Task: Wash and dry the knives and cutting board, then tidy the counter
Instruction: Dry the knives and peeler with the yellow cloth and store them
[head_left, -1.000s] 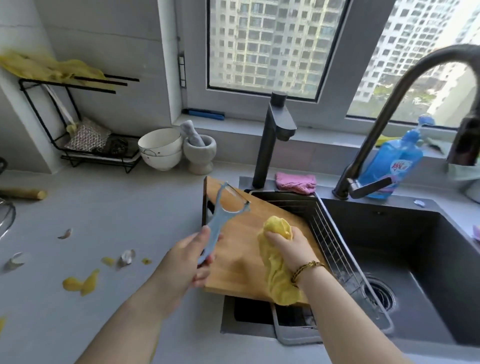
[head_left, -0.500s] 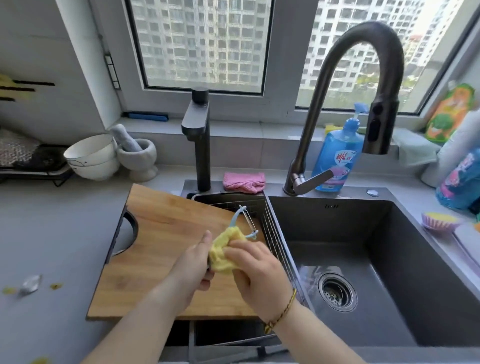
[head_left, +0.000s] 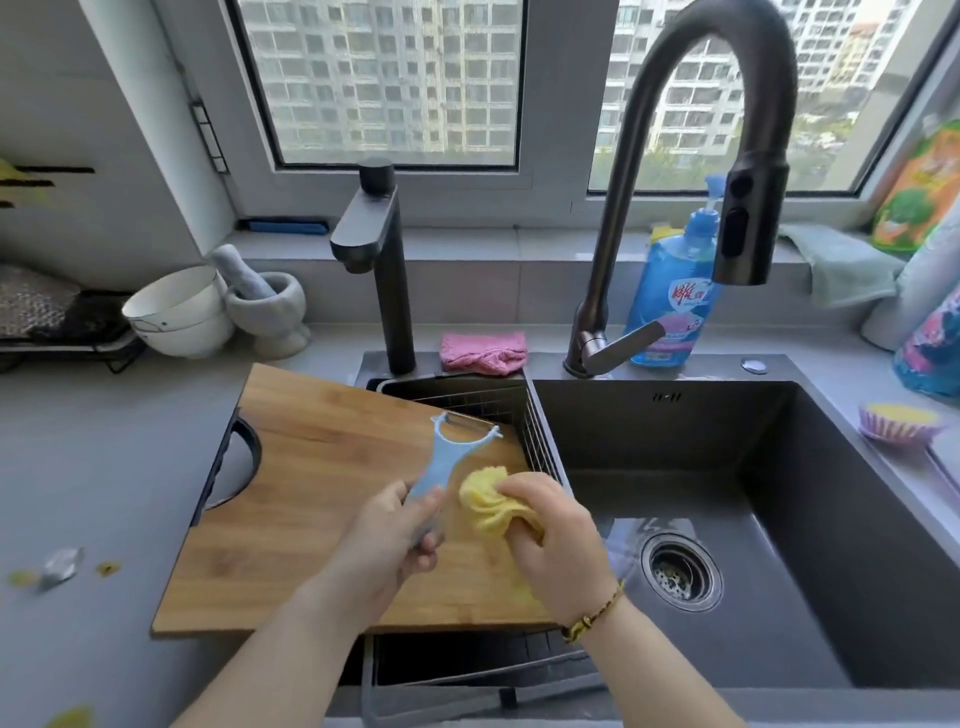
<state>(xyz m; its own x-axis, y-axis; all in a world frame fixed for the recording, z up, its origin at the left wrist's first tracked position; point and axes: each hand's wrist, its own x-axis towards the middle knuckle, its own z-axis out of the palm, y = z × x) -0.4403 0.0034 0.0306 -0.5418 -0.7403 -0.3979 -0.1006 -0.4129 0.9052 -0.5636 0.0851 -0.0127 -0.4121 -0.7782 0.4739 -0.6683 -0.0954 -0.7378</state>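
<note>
We record a grey bench (head_left: 104, 467). Set in it is a dark sink (head_left: 831, 519). A wooden cutting board (head_left: 322, 493) lies flat, bridging the bench and the sink's left side. Over the board are both hands: the left hand (head_left: 384, 540) grips a blue peeler (head_left: 447, 457) by the handle, and the right hand (head_left: 556, 540) bunches a yellow cloth (head_left: 488, 499) just beside it.

Grey counter (head_left: 104, 441); on it wooden cutting board (head_left: 311, 493), stacked white bowls (head_left: 179, 312), stone mortar (head_left: 270, 314), scattered peel scraps (head_left: 106, 568)
</note>
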